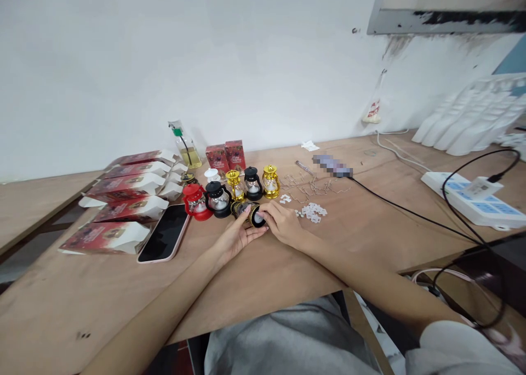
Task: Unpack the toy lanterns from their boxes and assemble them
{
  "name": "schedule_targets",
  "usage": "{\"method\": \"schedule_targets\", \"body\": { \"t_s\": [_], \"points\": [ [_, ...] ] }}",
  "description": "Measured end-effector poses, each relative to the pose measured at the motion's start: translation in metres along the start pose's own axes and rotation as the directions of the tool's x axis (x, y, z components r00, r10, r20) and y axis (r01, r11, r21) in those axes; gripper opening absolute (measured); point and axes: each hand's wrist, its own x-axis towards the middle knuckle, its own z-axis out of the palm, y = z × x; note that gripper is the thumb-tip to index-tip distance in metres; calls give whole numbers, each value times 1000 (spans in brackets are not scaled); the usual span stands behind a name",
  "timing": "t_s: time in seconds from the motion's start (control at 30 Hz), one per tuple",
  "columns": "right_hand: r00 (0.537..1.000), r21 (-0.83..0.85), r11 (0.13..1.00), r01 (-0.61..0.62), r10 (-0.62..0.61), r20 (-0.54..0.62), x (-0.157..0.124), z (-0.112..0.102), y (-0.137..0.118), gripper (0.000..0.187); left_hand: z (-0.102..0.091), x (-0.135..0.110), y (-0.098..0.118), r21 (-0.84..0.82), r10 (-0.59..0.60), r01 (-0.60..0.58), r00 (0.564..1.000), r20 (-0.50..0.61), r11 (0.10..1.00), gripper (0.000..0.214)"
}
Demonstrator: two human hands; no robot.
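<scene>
My left hand is wrapped around a small black-and-gold lantern, which lies tipped with its round base toward the right. Against that base, the closed fingers of my right hand press at the rim; whether they also pinch a small part is hidden. Just behind stand other miniature lanterns: a red one, a black one, a gold one, another black one and another gold one. White plastic pieces lie scattered right of my right hand.
Red printed boxes lie in a row at left, beside a phone. Two boxes and a pump bottle stand near the wall. Thin bent wires, a cabled blurred object and a power strip are at right.
</scene>
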Motion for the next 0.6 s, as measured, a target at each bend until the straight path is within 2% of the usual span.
{"method": "schedule_targets", "body": {
  "t_s": [0.2,0.6],
  "points": [
    [999,-32,999,-19,20,32,0,1,0,29,1,0,0,-1,2,-2,1000,-5,1000,21],
    [995,56,995,-87,85,44,-1,4,2,26,0,0,0,5,6,-6,1000,-2,1000,23]
  ]
}}
